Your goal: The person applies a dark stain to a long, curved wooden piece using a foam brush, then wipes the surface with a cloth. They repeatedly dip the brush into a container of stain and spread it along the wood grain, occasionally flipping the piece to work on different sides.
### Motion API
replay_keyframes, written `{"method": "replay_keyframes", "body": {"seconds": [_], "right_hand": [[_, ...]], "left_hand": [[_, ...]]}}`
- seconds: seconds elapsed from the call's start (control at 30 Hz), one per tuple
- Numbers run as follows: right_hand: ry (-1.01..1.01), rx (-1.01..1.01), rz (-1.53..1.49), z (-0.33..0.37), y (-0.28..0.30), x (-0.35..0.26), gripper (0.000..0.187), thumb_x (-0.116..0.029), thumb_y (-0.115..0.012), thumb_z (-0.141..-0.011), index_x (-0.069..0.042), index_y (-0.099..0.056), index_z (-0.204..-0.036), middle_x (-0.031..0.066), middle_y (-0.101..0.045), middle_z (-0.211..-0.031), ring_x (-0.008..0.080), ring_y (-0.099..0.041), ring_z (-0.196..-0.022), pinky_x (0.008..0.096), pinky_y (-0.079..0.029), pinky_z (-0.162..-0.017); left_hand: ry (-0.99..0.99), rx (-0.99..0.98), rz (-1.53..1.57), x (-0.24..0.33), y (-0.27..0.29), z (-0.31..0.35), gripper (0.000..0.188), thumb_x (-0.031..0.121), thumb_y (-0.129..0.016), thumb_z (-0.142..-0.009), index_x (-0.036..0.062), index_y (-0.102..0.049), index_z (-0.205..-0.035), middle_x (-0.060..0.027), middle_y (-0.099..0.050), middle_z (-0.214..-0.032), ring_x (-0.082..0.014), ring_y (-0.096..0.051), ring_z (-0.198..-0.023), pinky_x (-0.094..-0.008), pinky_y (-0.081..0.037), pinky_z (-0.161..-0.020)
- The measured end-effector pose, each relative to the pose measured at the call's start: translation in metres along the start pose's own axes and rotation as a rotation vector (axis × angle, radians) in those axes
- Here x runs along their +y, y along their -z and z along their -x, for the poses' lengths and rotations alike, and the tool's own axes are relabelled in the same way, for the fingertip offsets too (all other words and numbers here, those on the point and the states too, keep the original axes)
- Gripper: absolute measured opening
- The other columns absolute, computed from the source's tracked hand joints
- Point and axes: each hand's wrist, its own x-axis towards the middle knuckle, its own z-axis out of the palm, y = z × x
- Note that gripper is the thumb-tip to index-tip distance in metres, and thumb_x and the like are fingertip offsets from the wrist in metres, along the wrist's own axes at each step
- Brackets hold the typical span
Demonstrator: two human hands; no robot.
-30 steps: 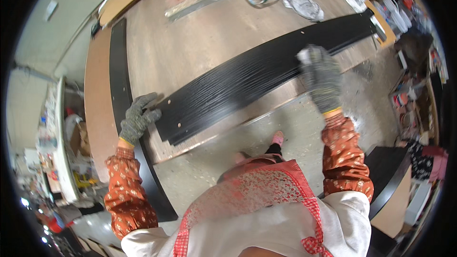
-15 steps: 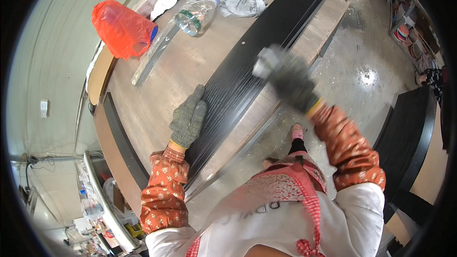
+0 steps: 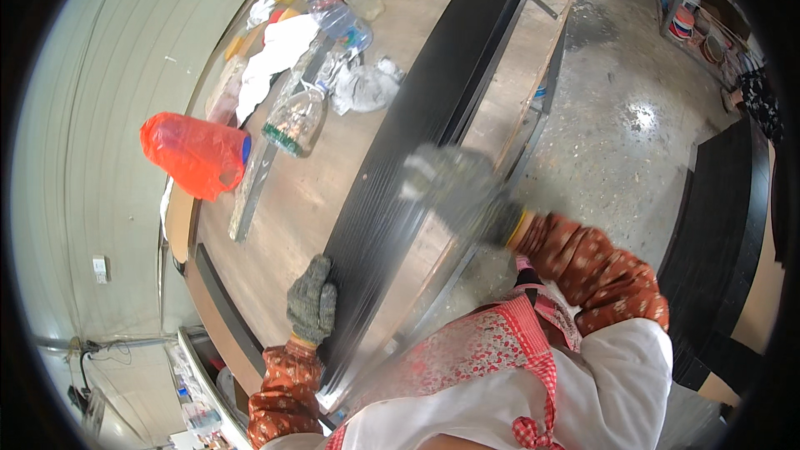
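Observation:
A long black board (image 3: 437, 75) with a fine grain lies along the right side of the worktable (image 3: 267, 221), with another black piece under or beside it. In a grey knit glove, my left hand (image 3: 312, 304) rests flat on the board's left edge near its close end, fingers extended. My right hand (image 3: 467, 192), gloved alike and smeared by motion, is over the middle of the board. A whitish piece (image 3: 417, 177) shows at its fingers; whether it is a cloth or a pad I cannot tell.
Left of the board are a grey-white crumpled rag (image 3: 371, 87), a cut plastic bottle (image 3: 296, 121), a bluish bottle (image 3: 337, 21) and a red plastic bag (image 3: 196, 158). A dark strip (image 3: 221, 296) lies at the table's left edge. Dark panels (image 3: 712, 233) stand at the right.
My right hand has swept nearer along the board with the whitish piece. My left hand keeps its place on the edge. The view has tilted, showing more of the table's far end.

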Motion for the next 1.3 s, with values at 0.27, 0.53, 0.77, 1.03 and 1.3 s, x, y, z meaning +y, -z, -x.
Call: {"method": "replay_keyframes", "body": {"seconds": [0.27,0.53,0.77,1.03,1.3], "right_hand": [[-0.462,-0.023,0.505,-0.063,0.052,0.183,0.031,-0.022,-0.060,-0.089,-0.014,-0.062,-0.119,0.0117,-0.058,-0.115,0.0285,-0.058,-0.109,0.0437,-0.049,-0.089],[0.007,-0.016,0.119,-0.013,0.019,0.041,0.034,-0.021,-0.058,-0.083,-0.008,-0.061,-0.115,0.0126,-0.057,-0.115,0.0264,-0.056,-0.105,0.0437,-0.050,-0.081],[-0.042,-0.029,0.068,-0.022,0.050,0.104,0.031,-0.020,-0.058,-0.084,-0.003,-0.060,-0.111,0.0110,-0.057,-0.113,0.0247,-0.059,-0.102,0.0419,-0.051,-0.078],[-0.509,-0.139,0.464,-0.074,0.096,0.259,0.039,-0.024,-0.052,-0.092,-0.016,-0.055,-0.130,0.0113,-0.049,-0.139,0.0311,-0.052,-0.122,0.0466,-0.047,-0.096],[-0.138,-0.039,0.157,-0.032,0.046,0.210,0.022,-0.022,-0.060,-0.088,-0.010,-0.065,-0.106,0.0091,-0.058,-0.109,0.0251,-0.057,-0.099,0.0408,-0.047,-0.082]], "left_hand": [[0.041,-0.098,-0.100,0.005,0.005,0.000,0.055,0.032,-0.051,-0.093,-0.0014,-0.050,-0.138,-0.0257,-0.056,-0.133,-0.0418,-0.060,-0.109,-0.0486,-0.045,-0.094],[0.088,-0.169,-0.003,0.058,-0.027,-0.130,0.097,0.055,-0.067,-0.081,-0.0045,-0.029,-0.148,-0.0344,-0.033,-0.147,-0.0482,-0.039,-0.132,-0.0488,-0.032,-0.112],[0.084,-0.100,-0.082,0.090,-0.054,-0.180,0.108,0.048,-0.084,-0.065,0.0045,-0.031,-0.149,-0.0371,-0.034,-0.143,-0.0508,-0.035,-0.134,-0.0559,-0.031,-0.110],[0.042,-0.092,-0.092,0.091,-0.053,-0.185,0.106,0.045,-0.085,-0.066,0.0079,-0.031,-0.150,-0.0380,-0.031,-0.145,-0.0524,-0.036,-0.133,-0.0578,-0.034,-0.107],[-0.035,-0.129,-0.124,0.074,-0.057,-0.181,0.108,0.045,-0.084,-0.066,0.0126,-0.027,-0.152,-0.0410,-0.031,-0.143,-0.0568,-0.037,-0.129,-0.0603,-0.036,-0.103]]}}
